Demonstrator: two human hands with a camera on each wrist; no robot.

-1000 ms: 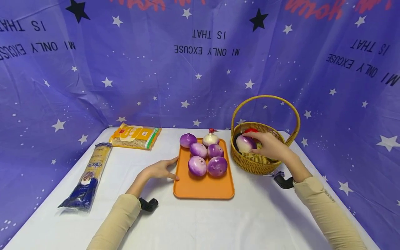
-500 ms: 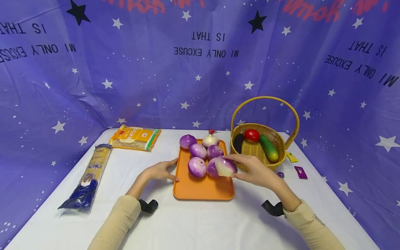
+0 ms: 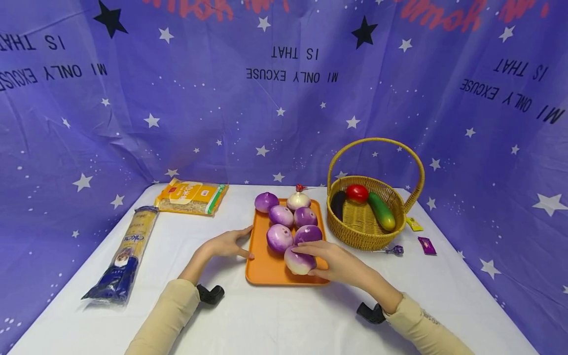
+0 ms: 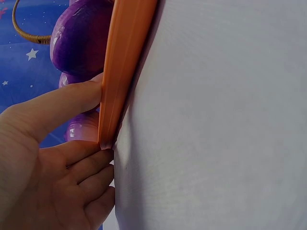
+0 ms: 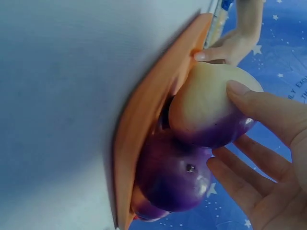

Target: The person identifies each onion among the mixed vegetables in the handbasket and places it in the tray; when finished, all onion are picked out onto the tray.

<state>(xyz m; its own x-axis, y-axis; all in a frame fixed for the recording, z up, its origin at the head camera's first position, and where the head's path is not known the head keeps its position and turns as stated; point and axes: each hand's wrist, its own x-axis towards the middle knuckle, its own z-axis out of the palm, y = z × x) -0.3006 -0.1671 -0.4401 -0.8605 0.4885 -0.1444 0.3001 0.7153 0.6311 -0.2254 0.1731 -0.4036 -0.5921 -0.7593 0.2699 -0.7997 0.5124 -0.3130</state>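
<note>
My right hand [image 3: 335, 260] pinches a purple-and-white onion [image 3: 298, 262] between thumb and fingers, close over the front part of an orange tray [image 3: 268, 271]. In the right wrist view its pale end faces the camera, beside a darker purple onion [image 5: 175, 175]. Several more onions, mostly purple, sit on the tray behind it, among them a whitish one [image 3: 298, 200] at the back. At the tray's left edge, my left hand [image 3: 224, 244] touches the rim with its thumb and fingers spread apart, as the left wrist view also shows.
Right of the tray stands a wicker basket [image 3: 355, 237] with a tall handle, holding a red tomato [image 3: 357, 193], a green cucumber [image 3: 381, 211] and a dark long thing [image 3: 338, 204]. Wrapped sweets [image 3: 427, 245] lie beside it. Two food packets [image 3: 193, 196] lie at the left.
My right hand has carried the onion out of the basket, leftward and nearer to me, over the tray's front. The left hand has stayed at the tray's edge.
</note>
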